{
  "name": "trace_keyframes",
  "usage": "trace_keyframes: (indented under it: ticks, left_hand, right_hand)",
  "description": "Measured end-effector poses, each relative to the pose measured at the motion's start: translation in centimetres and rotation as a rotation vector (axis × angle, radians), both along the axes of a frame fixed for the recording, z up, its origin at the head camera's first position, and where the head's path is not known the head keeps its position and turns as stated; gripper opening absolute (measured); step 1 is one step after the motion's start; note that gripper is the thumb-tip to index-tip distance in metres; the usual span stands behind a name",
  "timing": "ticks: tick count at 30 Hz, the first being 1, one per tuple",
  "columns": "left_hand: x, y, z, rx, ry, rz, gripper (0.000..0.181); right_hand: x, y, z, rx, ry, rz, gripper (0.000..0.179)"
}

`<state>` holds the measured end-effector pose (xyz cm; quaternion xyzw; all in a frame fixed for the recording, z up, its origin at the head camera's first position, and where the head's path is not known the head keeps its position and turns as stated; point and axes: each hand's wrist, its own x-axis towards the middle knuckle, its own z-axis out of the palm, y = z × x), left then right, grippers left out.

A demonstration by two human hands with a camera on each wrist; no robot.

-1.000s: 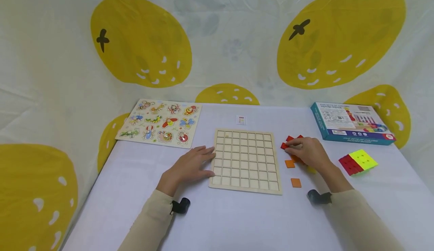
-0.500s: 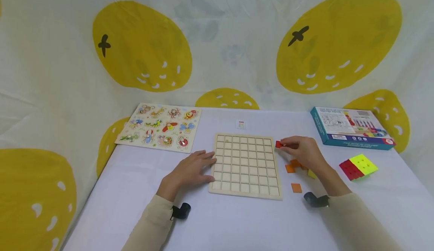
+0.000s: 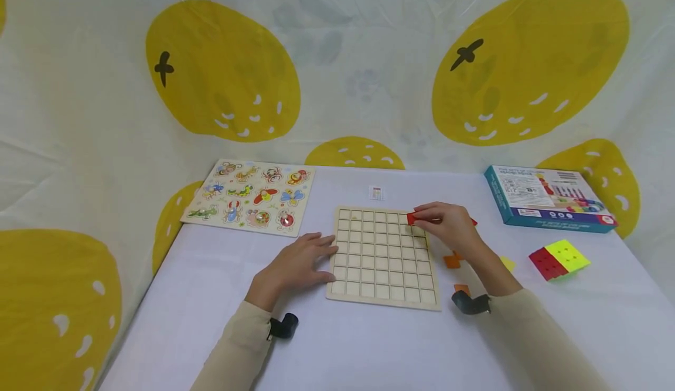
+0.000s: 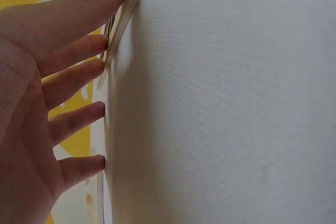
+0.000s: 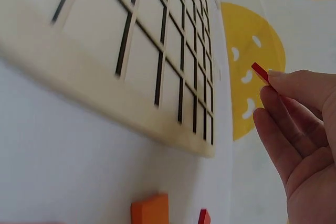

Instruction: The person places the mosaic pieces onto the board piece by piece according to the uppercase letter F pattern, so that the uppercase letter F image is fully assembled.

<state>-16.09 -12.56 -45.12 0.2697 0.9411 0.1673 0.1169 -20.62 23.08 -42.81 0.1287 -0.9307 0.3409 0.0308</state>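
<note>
A pale wooden grid board (image 3: 382, 256) lies mid-table. My left hand (image 3: 297, 265) is at its left side, fingers spread; in the left wrist view the thumb tip of that hand (image 4: 31, 98) meets the board's edge. My right hand (image 3: 448, 225) pinches a red square tile (image 3: 411, 218) between thumb and fingertips, over the board's far right corner. Seen from the right wrist, this tile (image 5: 259, 72) is held up, tilted. Right of the board lie orange tiles (image 3: 451, 261), a yellow tile (image 3: 508, 263) and another red tile (image 3: 474, 222), partly hidden by the right hand and forearm.
An insect peg puzzle (image 3: 248, 196) lies at the back left. Behind the board is a small printed card (image 3: 377, 192). A teal-edged box (image 3: 551, 197) occupies the back right, with a puzzle cube (image 3: 559, 259) in front of it.
My right hand has picked a red tile from the loose tiles and carried it left to above the board's far right corner. My left hand has stayed at the board's left edge.
</note>
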Motion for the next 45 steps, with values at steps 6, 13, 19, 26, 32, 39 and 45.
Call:
trace_keyframes:
  ticks: [6, 13, 19, 26, 32, 39, 45]
  left_hand:
    - [0.1, 0.0, 0.0, 0.019, -0.009, 0.006, 0.065]
    - [0.0, 0.1, 0.2, 0.052, -0.028, 0.016, 0.064]
    - [0.1, 0.1, 0.3, 0.059, -0.021, 0.009, 0.063]
    - [0.1, 0.1, 0.1, 0.057, 0.006, -0.012, 0.062]
    - [0.1, 0.1, 0.2, 0.055, -0.001, -0.014, 0.062]
    - [0.0, 0.2, 0.2, 0.05, -0.004, -0.012, 0.061]
    - [-0.1, 0.2, 0.1, 0.059, -0.004, -0.003, 0.061]
  right_hand:
    - [-0.5, -2.2, 0.4, -0.034, -0.04, 0.052, 0.025]
    - [-0.7, -5.2, 0.2, -0.09, -0.049, 0.092, 0.021]
    - [-0.8, -7.1, -0.9, -0.089, -0.08, 0.087, 0.022]
    - [-1.0, -8.3, -1.8, -0.08, -0.148, 0.056, 0.018]
    - [-1.1, -8.8, -2.1, -0.045, -0.141, 0.031, 0.017]
    - [-1.2, -9.3, -2.2, -0.003, -0.132, -0.004, 0.017]
    - [-1.3, -9.6, -2.2, 0.041, -0.111, -0.013, 0.018]
